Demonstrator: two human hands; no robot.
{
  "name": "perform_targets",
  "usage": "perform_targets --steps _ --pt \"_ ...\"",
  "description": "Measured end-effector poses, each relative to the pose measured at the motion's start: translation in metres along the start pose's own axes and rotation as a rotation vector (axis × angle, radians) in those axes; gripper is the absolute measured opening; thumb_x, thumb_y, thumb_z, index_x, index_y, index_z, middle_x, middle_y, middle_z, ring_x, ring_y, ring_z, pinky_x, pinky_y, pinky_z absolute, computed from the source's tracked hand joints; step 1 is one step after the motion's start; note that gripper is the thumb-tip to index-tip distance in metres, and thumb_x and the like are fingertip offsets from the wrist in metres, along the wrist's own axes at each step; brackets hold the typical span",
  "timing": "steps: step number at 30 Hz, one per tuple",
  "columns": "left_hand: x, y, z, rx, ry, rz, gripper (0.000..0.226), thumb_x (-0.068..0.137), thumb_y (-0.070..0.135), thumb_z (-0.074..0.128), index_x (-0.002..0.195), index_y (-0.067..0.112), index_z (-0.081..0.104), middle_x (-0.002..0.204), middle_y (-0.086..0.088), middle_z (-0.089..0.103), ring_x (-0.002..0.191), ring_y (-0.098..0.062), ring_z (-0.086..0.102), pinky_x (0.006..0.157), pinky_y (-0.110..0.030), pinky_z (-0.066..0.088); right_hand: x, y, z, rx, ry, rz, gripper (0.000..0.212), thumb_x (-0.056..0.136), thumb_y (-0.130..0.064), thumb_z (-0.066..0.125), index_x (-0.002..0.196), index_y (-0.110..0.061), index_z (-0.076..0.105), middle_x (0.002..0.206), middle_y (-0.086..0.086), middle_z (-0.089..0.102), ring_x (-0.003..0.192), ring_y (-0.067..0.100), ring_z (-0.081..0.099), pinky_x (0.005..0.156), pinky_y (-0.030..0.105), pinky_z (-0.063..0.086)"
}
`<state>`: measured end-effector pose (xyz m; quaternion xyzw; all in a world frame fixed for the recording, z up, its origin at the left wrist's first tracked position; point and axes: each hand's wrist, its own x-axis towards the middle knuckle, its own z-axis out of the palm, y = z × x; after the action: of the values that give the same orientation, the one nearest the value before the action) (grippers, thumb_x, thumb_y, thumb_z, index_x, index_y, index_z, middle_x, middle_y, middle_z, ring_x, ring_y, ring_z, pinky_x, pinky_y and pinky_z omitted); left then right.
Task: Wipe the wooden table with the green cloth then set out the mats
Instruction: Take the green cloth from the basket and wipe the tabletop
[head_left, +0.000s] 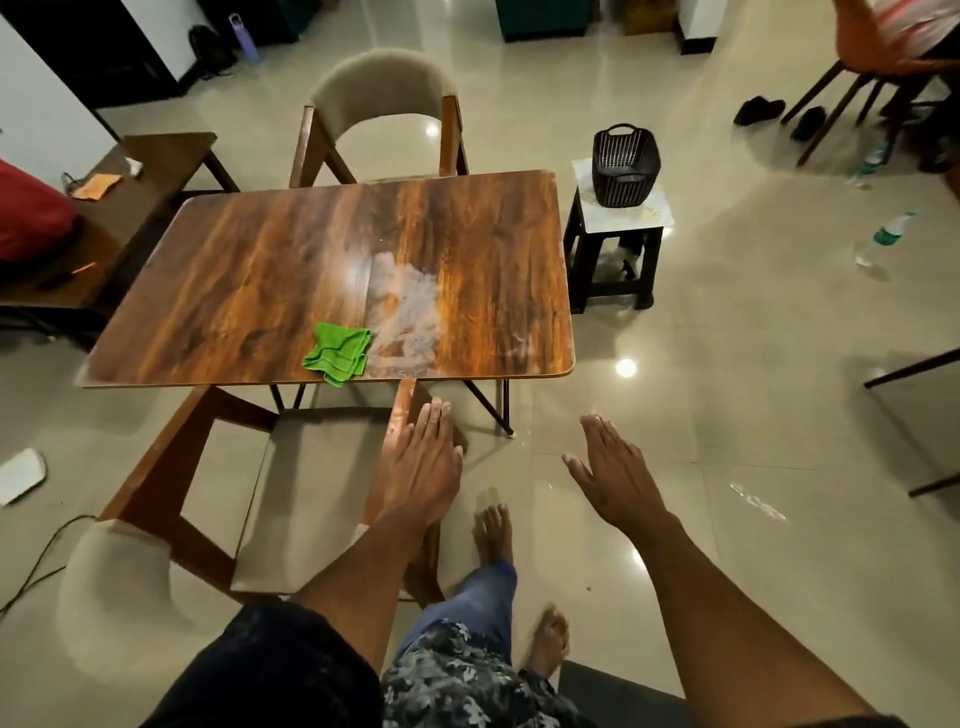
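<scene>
Both hands, left hand (423, 462) and right hand (613, 470), hover flat-fingered, grip empty, short of the table (260, 270); the green cloth (337, 353) lies crumpled at the table's near edge.

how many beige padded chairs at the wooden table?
2: one chair at the far side of the wooden table, one chair at the near side, beside the left hand. Others may be outside the view.
</scene>
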<state>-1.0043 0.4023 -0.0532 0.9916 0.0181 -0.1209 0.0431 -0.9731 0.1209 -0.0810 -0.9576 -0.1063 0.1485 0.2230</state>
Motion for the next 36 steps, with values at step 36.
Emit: perform_targets --steps 36 --pt "0.211 -0.134 -0.033 -0.227 0.177 -0.315 0.063 0.108 0.02 0.045 0.164 0.0 0.026 0.171 -0.018 0.029 0.161 -0.03 0.025 0.129 -0.047 0.025 0.313 -0.094 -0.053 -0.279 -0.237 -0.245 0.083 0.105 -0.066 0.009 0.169 -0.013 0.002 0.177 0.005 0.0 0.164 0.019 0.0 0.131 0.04 0.012"
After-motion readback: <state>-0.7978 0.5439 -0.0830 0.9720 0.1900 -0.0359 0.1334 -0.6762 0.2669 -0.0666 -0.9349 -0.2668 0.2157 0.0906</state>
